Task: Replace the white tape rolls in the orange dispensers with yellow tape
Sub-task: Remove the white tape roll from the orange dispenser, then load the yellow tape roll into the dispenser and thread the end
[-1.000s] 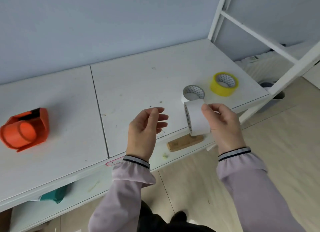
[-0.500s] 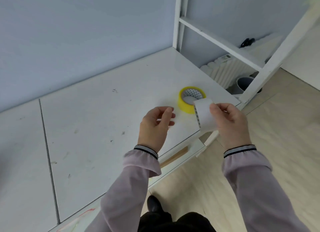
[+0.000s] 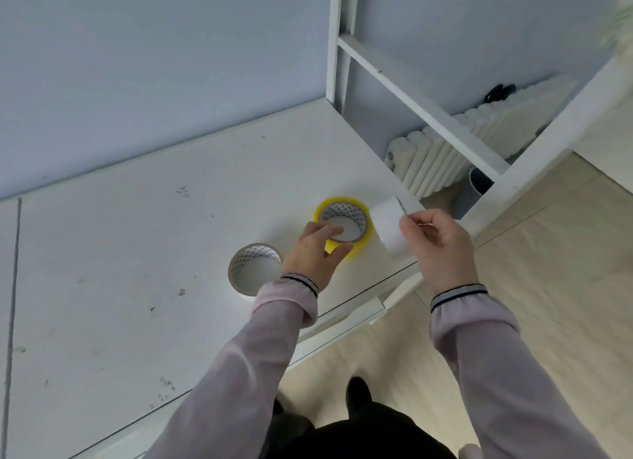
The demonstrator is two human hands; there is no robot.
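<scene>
A yellow tape roll (image 3: 364, 232) lies flat on the white table (image 3: 137, 270) near its right front corner. My left hand (image 3: 317, 249) is at that roll, fingers over its rim and thumb against its near side; whether it grips the roll is unclear. My right hand (image 3: 438, 242) holds a white tape roll (image 3: 388, 225) on edge just right of the yellow one, above the table's corner. A second white tape roll (image 3: 255, 268) lies flat on the table to the left of my left wrist. No orange dispenser is in view.
A white metal frame (image 3: 421, 105) with a slanted bar rises at the table's right end. Beyond it stand a white radiator (image 3: 435, 157) and a grey bin (image 3: 478, 188). The table's front edge runs diagonally under my forearms, with wooden floor (image 3: 548, 270) below.
My view has swung right, so the orange dispenser left the frame. My left hand reached forward from mid-air onto the yellow roll. My right hand still carries the white roll.
</scene>
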